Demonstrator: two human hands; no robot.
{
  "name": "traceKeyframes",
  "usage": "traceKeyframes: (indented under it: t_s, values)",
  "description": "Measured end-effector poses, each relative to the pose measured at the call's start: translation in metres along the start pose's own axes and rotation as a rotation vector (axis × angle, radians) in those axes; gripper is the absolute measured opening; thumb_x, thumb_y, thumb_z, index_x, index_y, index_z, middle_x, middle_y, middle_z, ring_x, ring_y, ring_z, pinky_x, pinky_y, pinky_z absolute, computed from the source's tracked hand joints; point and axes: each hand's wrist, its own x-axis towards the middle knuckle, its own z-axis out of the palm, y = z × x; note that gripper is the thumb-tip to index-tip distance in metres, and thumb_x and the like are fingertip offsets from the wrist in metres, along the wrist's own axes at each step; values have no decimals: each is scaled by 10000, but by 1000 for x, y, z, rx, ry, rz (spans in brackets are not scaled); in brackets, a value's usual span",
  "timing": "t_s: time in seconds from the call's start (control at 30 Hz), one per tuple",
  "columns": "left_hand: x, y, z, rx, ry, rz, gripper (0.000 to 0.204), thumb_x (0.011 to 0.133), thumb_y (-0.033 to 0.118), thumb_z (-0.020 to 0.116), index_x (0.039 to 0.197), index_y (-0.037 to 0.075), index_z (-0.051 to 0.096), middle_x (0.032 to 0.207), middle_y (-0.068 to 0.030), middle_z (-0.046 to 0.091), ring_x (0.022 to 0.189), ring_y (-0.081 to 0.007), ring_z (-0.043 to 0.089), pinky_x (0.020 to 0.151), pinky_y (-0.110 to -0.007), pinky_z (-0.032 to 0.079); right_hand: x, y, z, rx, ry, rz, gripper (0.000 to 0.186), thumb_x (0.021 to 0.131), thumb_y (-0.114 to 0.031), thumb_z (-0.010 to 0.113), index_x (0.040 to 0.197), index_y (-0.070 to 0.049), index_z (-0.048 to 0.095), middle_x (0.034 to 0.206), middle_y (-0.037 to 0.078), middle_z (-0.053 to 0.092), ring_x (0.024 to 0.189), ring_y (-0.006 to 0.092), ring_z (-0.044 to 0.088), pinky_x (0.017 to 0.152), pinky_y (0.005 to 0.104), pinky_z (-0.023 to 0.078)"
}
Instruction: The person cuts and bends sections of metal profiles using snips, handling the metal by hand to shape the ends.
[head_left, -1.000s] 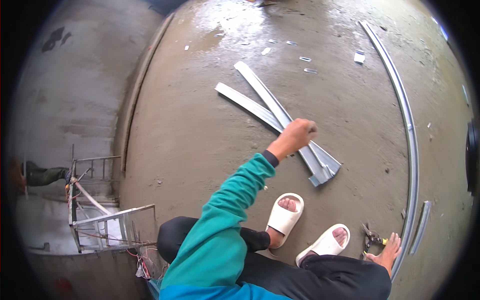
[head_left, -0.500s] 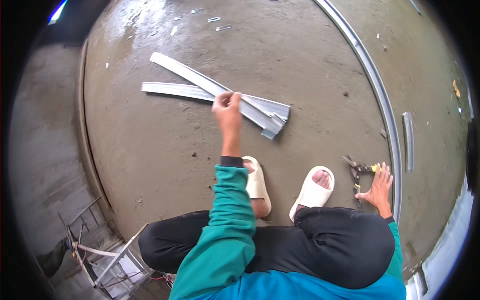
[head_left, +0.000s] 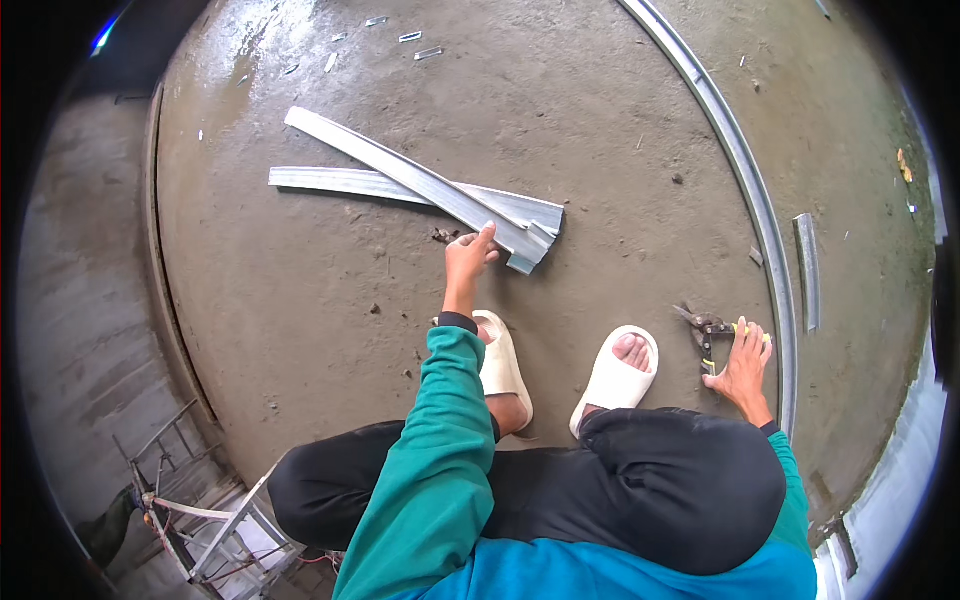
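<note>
Two long, ridged strips of shiny grey metal point(head_left: 385, 158) are crossing on the gritty, damp floor point(head_left: 600, 130). The left hand point(head_left: 469, 262) is bending its fingers at their near edge; whether it is pinching them, I cannot tell. The right hand point(head_left: 743, 366) is grasping the snips point(head_left: 712, 327), dark metal with yellow-marked, splayed handles, whose blades are pointing leftward from the palm. A long channel-shaped rail point(head_left: 749, 180) is lying just beside that hand.

No lettering, label, brand, number or sign can be read anywhere in this head-camera view.
</note>
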Motion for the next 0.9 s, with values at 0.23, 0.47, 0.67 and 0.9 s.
traceKeyframes:
  t_s: [0.23, 0.47, 0.67, 0.9]
  values:
    - [13, -11, -16, -218, -147, -57, 240, 843, 293, 648, 923, 66, 644, 771, -29, 635, 659, -138, 593, 610, -279, 469, -10, 23, 15, 212, 176, -96, 922, 576, -203, 753, 1373, 52, 365, 1252, 248, 485, 1203, 400, 457, 1064, 502, 320]
    - [-12, 22, -18, -412, -342, 80, 459, 933, 336, 628, 1241, 14, 522, 1137, -84, 611, 1033, -200, 598, 852, -383, 503, -29, -10, -38, 1284, -278, -109, 592, 671, -131, 606, 1229, 46, 515, 915, 43, 579, 815, 107, 559, 755, 281, 476]
    - [-44, 54, -12, -662, -333, 209, 380, 897, 258, 663, 1122, -37, 582, 1018, -101, 644, 884, -188, 642, 749, -327, 531, -10, -83, -85, 1250, -656, -112, 502, 700, -123, 631, 1171, 19, 531, 941, 49, 575, 839, 133, 571, 798, 308, 485]
    - [-54, 54, -12, -552, -307, 166, 422, 898, 292, 662, 1137, -47, 585, 1026, -105, 649, 884, -183, 642, 770, -327, 531, 19, -114, -122, 936, -624, -595, 866, 682, -108, 639, 1459, 16, 276, 1364, 152, 463, 1303, 259, 430, 1097, 362, 311]
